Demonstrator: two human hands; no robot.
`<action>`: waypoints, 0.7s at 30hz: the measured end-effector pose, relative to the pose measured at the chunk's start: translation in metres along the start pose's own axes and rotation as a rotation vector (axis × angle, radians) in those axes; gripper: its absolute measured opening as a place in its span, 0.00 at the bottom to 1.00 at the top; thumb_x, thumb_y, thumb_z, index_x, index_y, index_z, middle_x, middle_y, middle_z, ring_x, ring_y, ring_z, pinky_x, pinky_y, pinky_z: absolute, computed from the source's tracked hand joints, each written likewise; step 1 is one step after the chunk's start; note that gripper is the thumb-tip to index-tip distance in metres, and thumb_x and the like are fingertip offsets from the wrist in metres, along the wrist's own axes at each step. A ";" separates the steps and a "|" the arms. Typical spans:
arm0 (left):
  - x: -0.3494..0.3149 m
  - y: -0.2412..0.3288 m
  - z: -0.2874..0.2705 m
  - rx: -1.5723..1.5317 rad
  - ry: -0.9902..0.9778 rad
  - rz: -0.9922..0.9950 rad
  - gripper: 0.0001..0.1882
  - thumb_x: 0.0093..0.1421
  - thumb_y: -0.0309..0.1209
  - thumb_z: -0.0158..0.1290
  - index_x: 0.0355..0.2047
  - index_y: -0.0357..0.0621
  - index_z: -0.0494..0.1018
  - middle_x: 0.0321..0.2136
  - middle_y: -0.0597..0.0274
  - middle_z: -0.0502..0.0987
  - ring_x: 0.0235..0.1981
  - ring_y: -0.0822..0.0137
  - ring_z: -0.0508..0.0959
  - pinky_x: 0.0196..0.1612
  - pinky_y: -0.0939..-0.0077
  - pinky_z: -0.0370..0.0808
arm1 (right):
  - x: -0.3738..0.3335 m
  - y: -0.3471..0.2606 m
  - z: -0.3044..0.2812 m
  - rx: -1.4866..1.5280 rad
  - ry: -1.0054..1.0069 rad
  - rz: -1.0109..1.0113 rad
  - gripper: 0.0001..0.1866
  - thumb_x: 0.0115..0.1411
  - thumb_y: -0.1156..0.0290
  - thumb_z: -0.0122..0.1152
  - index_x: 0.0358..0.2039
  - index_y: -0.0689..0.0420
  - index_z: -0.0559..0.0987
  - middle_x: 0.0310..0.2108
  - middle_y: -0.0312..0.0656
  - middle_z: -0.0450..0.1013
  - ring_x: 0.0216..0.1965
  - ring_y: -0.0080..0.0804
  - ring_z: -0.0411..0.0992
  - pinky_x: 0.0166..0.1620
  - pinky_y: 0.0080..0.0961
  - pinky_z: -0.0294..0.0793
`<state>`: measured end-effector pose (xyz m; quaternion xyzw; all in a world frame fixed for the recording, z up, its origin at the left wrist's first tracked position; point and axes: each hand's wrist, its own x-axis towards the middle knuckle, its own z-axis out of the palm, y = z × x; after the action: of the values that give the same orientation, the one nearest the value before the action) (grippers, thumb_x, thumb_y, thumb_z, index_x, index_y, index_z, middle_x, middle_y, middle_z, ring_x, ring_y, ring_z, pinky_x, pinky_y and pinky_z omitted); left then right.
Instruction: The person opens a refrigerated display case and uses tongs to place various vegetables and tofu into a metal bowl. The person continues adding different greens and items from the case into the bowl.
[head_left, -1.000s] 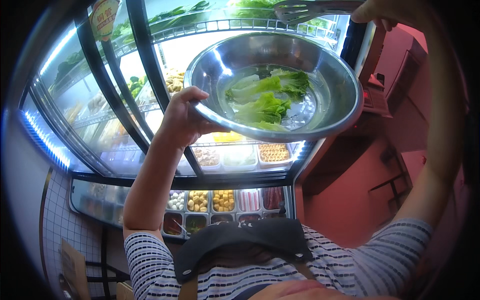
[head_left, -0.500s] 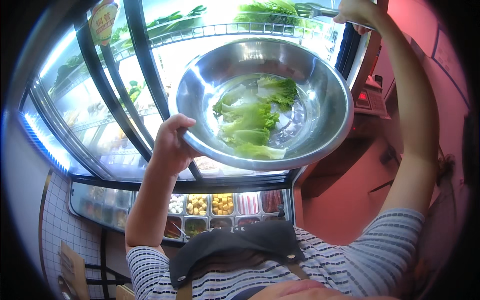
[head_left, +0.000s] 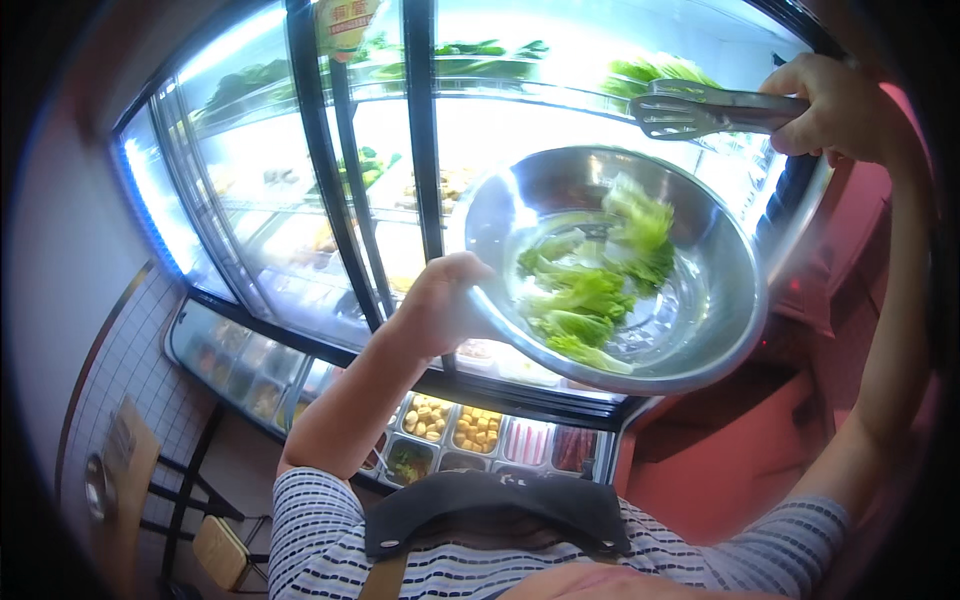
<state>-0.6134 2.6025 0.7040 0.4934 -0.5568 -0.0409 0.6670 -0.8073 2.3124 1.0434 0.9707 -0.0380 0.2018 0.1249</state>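
My left hand [head_left: 445, 305] grips the left rim of a large stainless steel bowl [head_left: 715, 340], holding it tilted in front of the open display fridge. Several green lettuce leaves [head_left: 585, 300] lie inside; the upper ones look smeared by motion. Up at the right, my right hand [head_left: 835, 110] is closed around metal tongs [head_left: 715, 110]. The slotted heads of the tongs are above the bowl's far rim, with no leaf visible between them. Behind the tongs, more lettuce [head_left: 660, 72] sits on the upper fridge shelf.
Dark door frames [head_left: 425, 160] stand upright left of the bowl. Below it, a row of metal food pans [head_left: 478, 430] holds yellow cubes, balls and striped sticks. A wire shelf rail [head_left: 520, 92] crosses the fridge. A wooden-seated stool [head_left: 222, 552] stands at lower left.
Bowl and left hand now appear farther right and lower, as the whole view has shifted. The tongs have come lower, clear of the shelf lettuce, and the leaves in the bowl have shifted.
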 end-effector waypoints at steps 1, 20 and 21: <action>-0.005 0.001 -0.001 -0.061 0.076 -0.139 0.14 0.58 0.20 0.59 0.45 0.40 0.74 0.42 0.45 0.79 0.43 0.56 0.83 0.46 0.61 0.84 | 0.015 -0.010 0.006 0.019 -0.045 -0.090 0.27 0.50 0.69 0.71 0.50 0.68 0.78 0.34 0.52 0.79 0.23 0.30 0.76 0.21 0.25 0.76; -0.069 0.014 -0.028 0.033 0.062 -0.004 0.19 0.57 0.22 0.64 0.47 0.42 0.71 0.43 0.54 0.79 0.42 0.67 0.82 0.48 0.69 0.81 | 0.251 -0.104 0.095 0.199 -0.040 -0.050 0.33 0.56 0.62 0.70 0.60 0.62 0.73 0.31 0.45 0.77 0.25 0.28 0.75 0.26 0.26 0.76; -0.067 0.013 -0.028 -0.041 0.079 -0.063 0.19 0.56 0.22 0.64 0.47 0.42 0.71 0.43 0.54 0.79 0.42 0.67 0.82 0.48 0.69 0.81 | 0.254 -0.104 0.097 0.189 -0.062 -0.044 0.30 0.57 0.63 0.69 0.58 0.62 0.74 0.29 0.44 0.77 0.25 0.30 0.75 0.26 0.27 0.76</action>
<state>-0.6233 2.6666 0.6694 0.4981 -0.5133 -0.0538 0.6968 -0.5244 2.3820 1.0354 0.9846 -0.0014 0.1713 0.0360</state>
